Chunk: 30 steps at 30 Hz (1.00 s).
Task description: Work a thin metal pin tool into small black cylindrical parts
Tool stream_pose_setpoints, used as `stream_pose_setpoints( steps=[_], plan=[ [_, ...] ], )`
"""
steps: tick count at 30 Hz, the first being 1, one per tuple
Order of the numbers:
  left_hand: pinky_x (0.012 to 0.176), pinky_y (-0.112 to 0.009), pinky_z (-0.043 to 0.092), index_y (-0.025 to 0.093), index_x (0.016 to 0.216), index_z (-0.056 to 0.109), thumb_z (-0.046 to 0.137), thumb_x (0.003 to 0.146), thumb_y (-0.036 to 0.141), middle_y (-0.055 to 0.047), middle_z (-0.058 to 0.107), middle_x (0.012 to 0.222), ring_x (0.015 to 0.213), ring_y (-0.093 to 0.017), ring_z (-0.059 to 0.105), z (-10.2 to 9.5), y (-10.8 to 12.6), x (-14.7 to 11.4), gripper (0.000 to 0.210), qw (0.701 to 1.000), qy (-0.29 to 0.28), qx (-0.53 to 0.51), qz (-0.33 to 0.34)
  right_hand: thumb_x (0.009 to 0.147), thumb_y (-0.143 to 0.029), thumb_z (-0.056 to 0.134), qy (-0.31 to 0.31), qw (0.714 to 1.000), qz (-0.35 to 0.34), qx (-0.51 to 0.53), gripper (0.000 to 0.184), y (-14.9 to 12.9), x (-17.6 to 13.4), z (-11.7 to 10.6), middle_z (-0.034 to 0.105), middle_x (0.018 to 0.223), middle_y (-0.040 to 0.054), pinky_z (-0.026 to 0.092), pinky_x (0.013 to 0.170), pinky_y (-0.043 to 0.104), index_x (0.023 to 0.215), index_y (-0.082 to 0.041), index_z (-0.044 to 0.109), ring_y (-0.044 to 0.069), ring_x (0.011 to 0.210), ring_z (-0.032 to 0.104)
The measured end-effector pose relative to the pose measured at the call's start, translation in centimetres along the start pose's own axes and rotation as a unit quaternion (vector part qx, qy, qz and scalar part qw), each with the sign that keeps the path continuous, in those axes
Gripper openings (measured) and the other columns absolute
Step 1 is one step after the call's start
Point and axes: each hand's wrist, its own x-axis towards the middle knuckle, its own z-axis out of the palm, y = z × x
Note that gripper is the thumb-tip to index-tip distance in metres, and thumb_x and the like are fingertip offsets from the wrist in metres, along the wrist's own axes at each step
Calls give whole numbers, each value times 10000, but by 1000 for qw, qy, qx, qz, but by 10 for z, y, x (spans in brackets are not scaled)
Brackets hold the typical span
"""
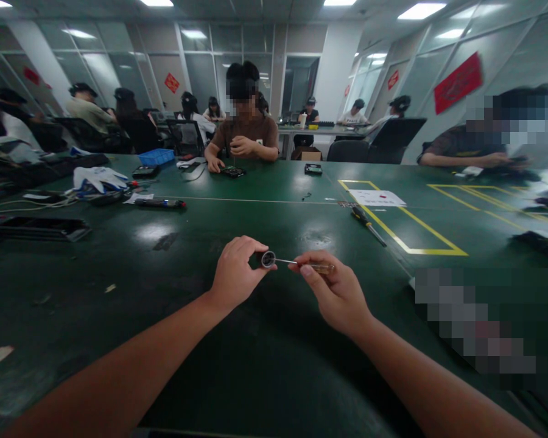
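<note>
Between the thumb and fingers of my left hand [238,272] is a small round metal part [268,260], shaped like a short cylinder with a ringed face turned toward me. My right hand [335,292] is closed around the amber, see-through handle of a small screwdriver [320,267]. Its thin shaft points left, and the tip meets the right edge of the round part; whether it sits inside or just touches cannot be made out. Both hands are above the green table [274,377]. A second screwdriver [368,224], black and yellow, lies beyond my right hand.
White gloves [99,180], a blue basket [156,157] and a dark pen-like tool [159,204] lie at the left. A black frame [36,228] rests nearer. Yellow tape [432,250] and a paper sheet [377,198] mark the right. A person [242,131] works opposite.
</note>
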Motion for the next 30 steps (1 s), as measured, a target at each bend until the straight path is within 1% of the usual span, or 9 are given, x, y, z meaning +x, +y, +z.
stream_pose_setpoints(
  steps=[4,7,11,17,20,22,24,26,30],
  plan=[
    [815,-397,513,197,942,648,870,759,264,-48,706,962,915,-235,658,-1,-3,0,295,1000,-3,9,-5,969,-406,639,14,991,38,131,188,8,7,0,772,885,41,600,808,369,1010,-230,691,207,856,749],
    [823,-401,514,200,939,648,870,758,253,-47,708,966,922,-237,661,-2,-4,0,291,1000,2,9,-8,955,-422,660,43,984,43,167,191,9,10,-1,764,859,25,607,819,367,988,-237,694,195,832,748],
    [816,-392,515,200,950,646,860,772,260,-45,708,963,916,-231,662,-3,-2,1,285,1000,1,5,-3,955,-415,664,32,992,35,115,196,3,6,0,778,910,47,605,839,365,1020,-232,687,213,904,762],
    [811,-389,505,193,948,647,873,758,283,-43,704,945,903,-228,657,-2,1,1,307,1000,-2,9,0,1001,-350,593,5,1000,-8,2,162,-1,0,-1,793,957,64,578,724,331,1081,-232,670,209,854,757],
    [805,-386,503,196,950,647,874,757,286,-41,698,940,898,-227,652,-1,0,0,310,1000,1,7,0,1007,-316,580,-13,998,-35,-47,155,0,-1,-1,791,986,58,574,771,351,1106,-244,676,210,872,753],
    [805,-386,503,198,950,647,874,757,283,-41,694,937,897,-229,648,-1,-2,0,310,1000,3,8,-2,1006,-313,582,-19,998,-39,-54,158,1,-1,-1,789,1001,57,576,802,363,1110,-249,683,215,904,752],
    [801,-385,505,198,947,648,876,752,284,-40,690,933,891,-227,645,0,-2,-1,313,1000,6,10,-3,1003,-337,592,-14,999,-24,-22,164,2,-1,1,788,999,60,585,807,366,1103,-247,685,218,915,752],
    [792,-380,506,197,945,651,879,748,278,-39,684,927,881,-224,642,-1,-1,-1,312,1000,8,12,-3,987,-378,619,1,999,7,45,178,5,0,3,785,979,60,598,825,371,1079,-241,686,219,927,754],
    [787,-377,508,193,956,660,877,746,242,-42,678,928,879,-223,638,-1,-1,-1,306,1000,8,13,-3,936,-428,687,38,982,66,170,214,12,5,9,773,924,43,604,881,396,1036,-239,696,211,903,751]
  ],
)
